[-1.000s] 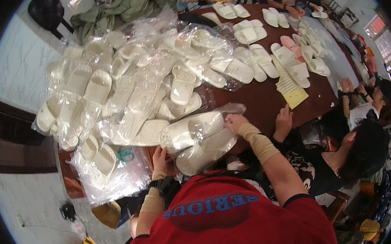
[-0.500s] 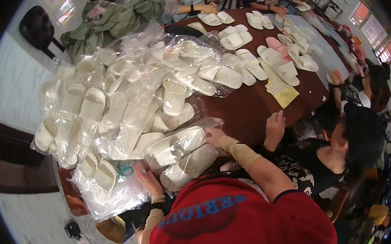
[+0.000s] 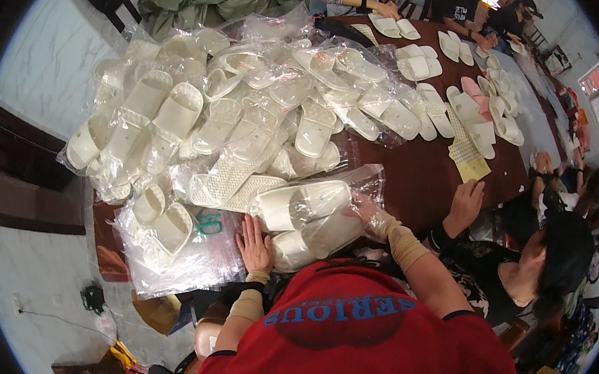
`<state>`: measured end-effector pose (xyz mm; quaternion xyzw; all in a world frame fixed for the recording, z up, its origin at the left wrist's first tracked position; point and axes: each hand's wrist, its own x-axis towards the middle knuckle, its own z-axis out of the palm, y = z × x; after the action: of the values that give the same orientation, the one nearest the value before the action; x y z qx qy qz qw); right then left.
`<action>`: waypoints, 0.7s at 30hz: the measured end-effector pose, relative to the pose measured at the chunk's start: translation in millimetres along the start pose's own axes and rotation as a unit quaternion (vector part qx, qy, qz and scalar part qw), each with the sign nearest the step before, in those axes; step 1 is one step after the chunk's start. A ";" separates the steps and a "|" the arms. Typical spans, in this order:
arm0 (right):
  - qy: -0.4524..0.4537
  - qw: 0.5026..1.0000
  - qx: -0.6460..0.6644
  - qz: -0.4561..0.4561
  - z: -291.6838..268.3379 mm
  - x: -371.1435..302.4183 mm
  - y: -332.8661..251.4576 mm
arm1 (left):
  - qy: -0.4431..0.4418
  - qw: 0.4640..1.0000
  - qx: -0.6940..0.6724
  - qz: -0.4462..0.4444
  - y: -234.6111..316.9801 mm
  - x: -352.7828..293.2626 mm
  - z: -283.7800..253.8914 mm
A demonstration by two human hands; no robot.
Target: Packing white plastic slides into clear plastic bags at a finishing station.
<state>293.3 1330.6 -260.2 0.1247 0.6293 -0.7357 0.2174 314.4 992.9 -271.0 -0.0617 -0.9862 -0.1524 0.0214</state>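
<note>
A pair of cream slippers [image 3: 305, 205] lies in a clear plastic bag [image 3: 375, 178] near the table's front edge, directly before me. At the right end of this bag, my right hand [image 3: 366, 210] has its fingers closed on the film, partly veiled by it. My left hand [image 3: 256, 246] rests with straight, spread fingers just left of the slippers, holding nothing. Under and beside it lies a stack of flat clear bags [image 3: 186, 266] with green print. A loose bagged pair [image 3: 171, 229] sits on that stack.
A large heap of bagged cream slippers [image 3: 250, 104] covers the table's left side. Unbagged slippers [image 3: 472, 124], a pink one [image 3: 473, 90] and a yellow sheet [image 3: 471, 165] lie on the brown table [image 3: 414, 179]. A co-worker [image 3: 514, 256] sits close on my right; other people sit farther along.
My left hand has come up from the bag stack's edge and now lies flat with fingers spread. The right hand stays at the bag's end. The whole view has shifted.
</note>
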 end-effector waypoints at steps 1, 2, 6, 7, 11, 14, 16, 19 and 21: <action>-0.022 0.985 0.163 0.053 -22.8 4.0 3.6 | -0.008 1.000 0.026 0.006 4.5 2.4 -1.9; -0.045 0.940 0.321 0.104 -42.9 4.4 5.7 | -0.015 0.998 0.053 0.010 6.8 4.7 -3.5; 0.034 0.998 -0.045 -0.017 -66.3 -19.3 -26.0 | -0.014 0.997 0.070 0.005 -1.6 0.9 -3.2; 0.038 0.998 -0.043 -0.020 -58.8 -19.3 -31.1 | -0.014 0.997 0.069 0.006 -2.7 -1.1 -2.1; 0.015 0.975 -0.172 -0.137 -13.4 8.9 -21.6 | -0.008 0.996 0.082 0.024 3.9 2.1 -1.6; 0.064 0.970 -0.192 -0.137 -13.3 31.0 -5.3 | -0.025 0.998 0.064 0.008 3.3 3.7 3.9; 0.055 0.969 -0.182 -0.157 -16.1 22.7 -21.5 | -0.046 0.995 0.084 -0.003 0.7 -3.8 -3.7; 0.134 0.978 -0.126 -0.095 -77.1 17.4 -18.7 | -0.026 0.995 0.100 0.014 6.4 0.8 -1.6; 0.164 0.969 -0.156 -0.096 -124.9 -5.3 -33.9 | -0.035 0.994 0.104 -0.002 3.7 -1.7 -4.3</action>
<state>270.5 1457.7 -250.3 0.1471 0.7720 -0.6158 0.0567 316.6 994.9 -266.0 -0.0621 -0.9969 -0.0470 -0.0069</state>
